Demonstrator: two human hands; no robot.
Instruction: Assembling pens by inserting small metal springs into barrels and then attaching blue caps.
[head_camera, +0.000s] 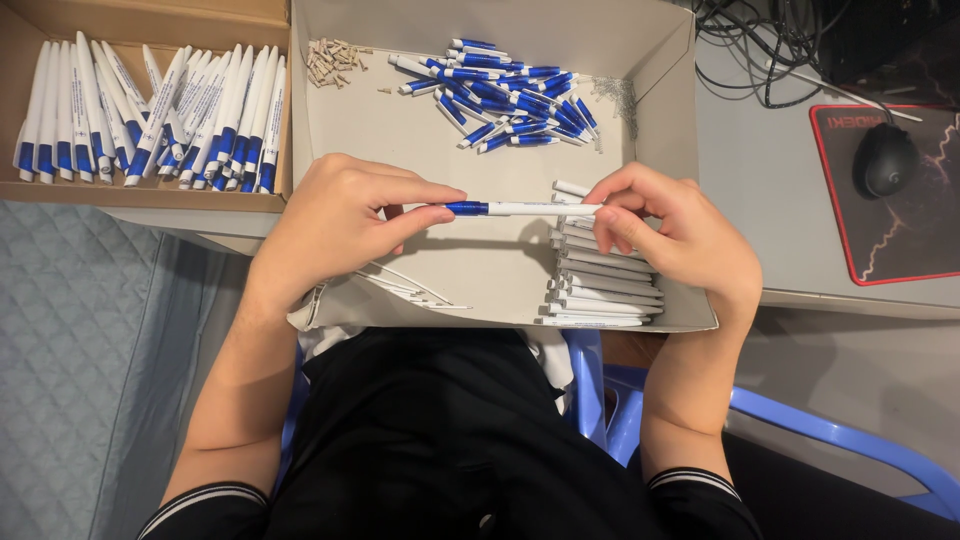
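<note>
A white pen with a blue grip section (520, 209) is held level between both hands over an open cardboard box (660, 60). My left hand (335, 215) pinches its blue end with thumb and forefinger. My right hand (670, 230) grips the white barrel end. Under my right hand lies a stack of white pen barrels (600, 290). A pile of blue pen parts (510, 95) sits at the far side of the box, with small tan pieces (332, 60) to its left and thin metal springs (618, 100) to its right.
A second cardboard box (150, 195) at left holds several finished white-and-blue pens (150, 110). At right sit a black mouse (885, 160) on a red-edged mat (930, 250) and dark cables (760, 40). Thin refills (410, 285) lie under my left hand. A blue plastic chair (830, 430) is below.
</note>
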